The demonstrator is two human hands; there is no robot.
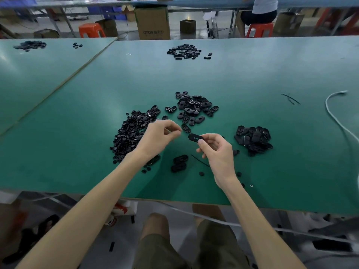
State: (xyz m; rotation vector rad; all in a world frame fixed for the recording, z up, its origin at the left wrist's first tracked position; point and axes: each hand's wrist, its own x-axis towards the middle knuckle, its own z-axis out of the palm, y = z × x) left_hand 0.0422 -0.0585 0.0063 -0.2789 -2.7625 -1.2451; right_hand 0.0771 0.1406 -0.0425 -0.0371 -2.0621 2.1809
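Black oval shell (194,138): pinched in right hand (215,150); left hand (159,135) at its 9 o'clock, fingertips pressed together.

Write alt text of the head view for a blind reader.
The right hand pinches a black oval plastic part above a green table; the left hand, fingers curled, is close beside it. Piles of similar black parts lie around them.

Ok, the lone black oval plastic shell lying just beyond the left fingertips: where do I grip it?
Pinch the black oval plastic shell across its narrow width, on the two long edges, coming from above. It lies flat on the green table, apart from the nearest pile, so its sides look free; the left hand is nearest.
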